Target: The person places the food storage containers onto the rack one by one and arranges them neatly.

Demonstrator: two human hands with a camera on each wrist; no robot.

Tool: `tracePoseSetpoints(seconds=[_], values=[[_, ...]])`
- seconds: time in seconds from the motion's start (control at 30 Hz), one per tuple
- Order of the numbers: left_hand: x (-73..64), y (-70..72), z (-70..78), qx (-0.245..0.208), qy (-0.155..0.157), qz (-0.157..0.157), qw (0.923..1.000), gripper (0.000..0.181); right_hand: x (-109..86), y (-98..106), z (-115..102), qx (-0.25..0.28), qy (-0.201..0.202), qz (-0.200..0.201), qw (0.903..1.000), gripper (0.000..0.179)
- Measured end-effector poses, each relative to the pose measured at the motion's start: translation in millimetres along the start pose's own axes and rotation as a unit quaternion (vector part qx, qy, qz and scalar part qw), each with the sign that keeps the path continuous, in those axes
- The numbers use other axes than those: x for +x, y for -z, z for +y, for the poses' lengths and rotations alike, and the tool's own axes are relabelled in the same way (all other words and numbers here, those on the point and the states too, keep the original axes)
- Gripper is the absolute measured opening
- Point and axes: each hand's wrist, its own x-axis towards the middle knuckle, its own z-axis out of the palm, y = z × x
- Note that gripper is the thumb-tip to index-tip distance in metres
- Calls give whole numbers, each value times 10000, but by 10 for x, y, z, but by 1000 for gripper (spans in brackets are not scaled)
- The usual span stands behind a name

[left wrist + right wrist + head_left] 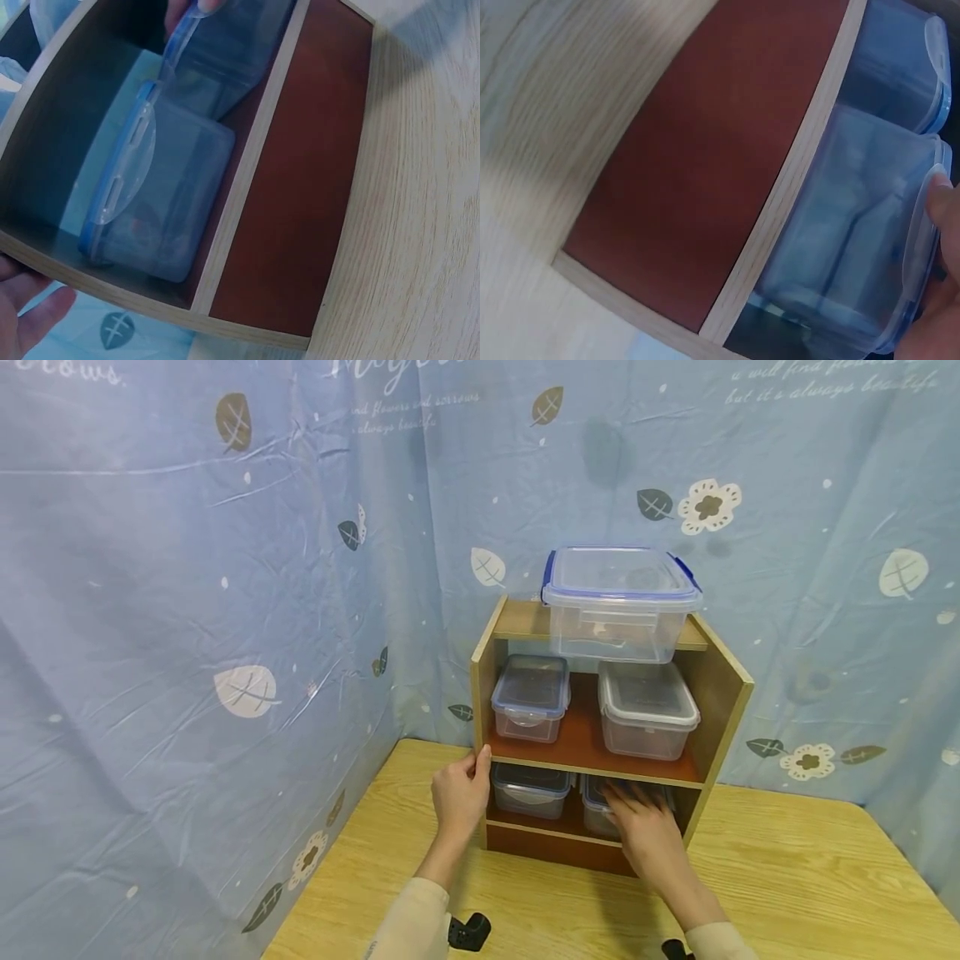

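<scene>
A small wooden shelf (592, 768) with red-brown boards stands on the table. My left hand (460, 789) holds the front edge of its left side panel at the middle board's height; the left wrist view has the fingers (46, 315) beside that panel. On the lower level, my right hand (647, 831) grips a clear food container (847, 225) with a blue-rimmed lid, thumb at the lid's front flap and the other fingers over the lid, partly hidden. Left of it sits a similar container (169, 187), on the same level.
Above, the middle level bears a blue-lidded container (530, 697) and a white-lidded container (648, 710). A large container with blue clips (622, 602) rests on the top board. The wood-grain table (817, 868) runs back to a patterned blue curtain (300, 568).
</scene>
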Motion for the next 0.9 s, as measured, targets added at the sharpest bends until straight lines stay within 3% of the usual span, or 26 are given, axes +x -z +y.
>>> tracePoseSetpoints(seconds=[0.37,0.67,0.77,0.87,0.9], values=[[20,-8,-13,63,43,2,10000,51,82,-81,90,-138,-55,-206,9997,42],[-17,-17,27,161,62,-80,9998,50,47,58,127,-421,202,-509,9976,56],[0,4,17,206,-41,-166,9996,52,32,149,148,-245,466,-240,9983,53],[23,54,-45,258,-349,-260,9987,53,27,248,173,-138,874,356,9954,26],[31,77,-77,284,-523,-276,9978,52,30,286,177,-129,980,594,9933,24]])
